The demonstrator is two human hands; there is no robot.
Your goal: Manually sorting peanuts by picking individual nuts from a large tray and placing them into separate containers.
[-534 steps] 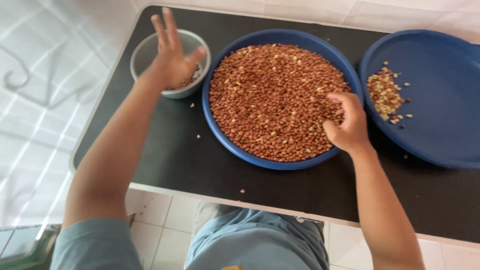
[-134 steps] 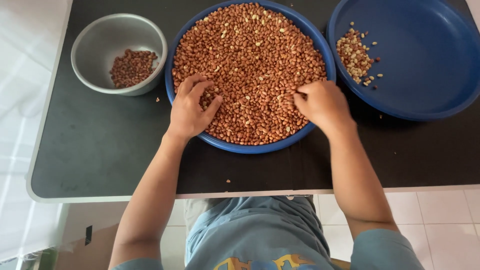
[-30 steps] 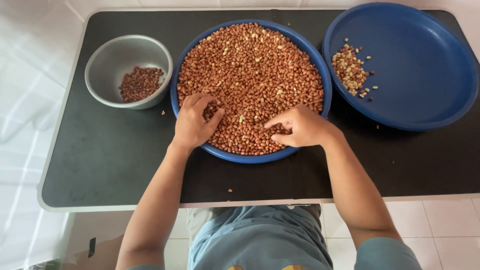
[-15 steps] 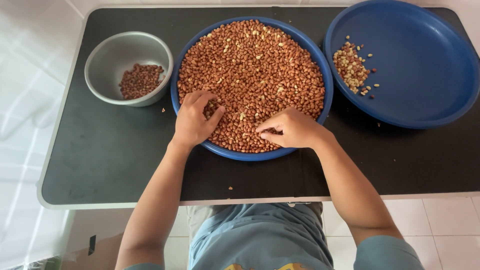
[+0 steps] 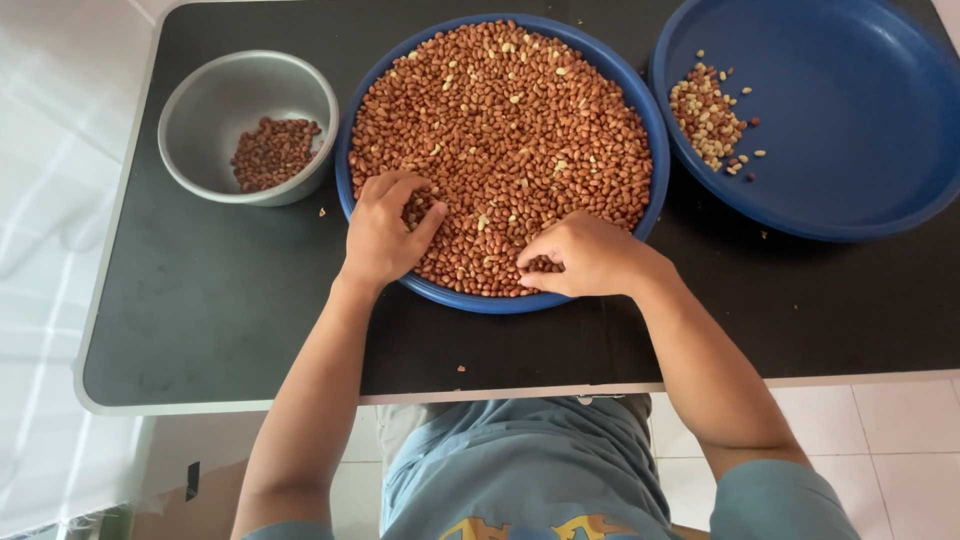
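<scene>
Right hand [image 5: 585,255] at near rim of big blue tray [image 5: 645,120], fingertips pinched on few peanuts [image 5: 500,130], likely picking out singles. Left hand [image 5: 385,230] left of it, fingers curled loosely into heap, raking. Far left: grey bowl [image 5: 200,100] with small sorted batch. Far right: second blue tray [image 5: 860,120], pale pieces [image 5: 708,115] kept separate. All on black table [image 5: 220,300].

Grey bowl [image 5: 205,105]: stands at the table's far left, holding a small heap of reddish peanuts [image 5: 273,152].
Second blue plate [image 5: 850,110]: far right, mostly bare, with a little pile of pale peanuts [image 5: 708,115] near its left edge.
Black table [image 5: 230,300]: a few stray crumbs lie on it.
Floor [image 5: 890,420]: white tiles.
</scene>
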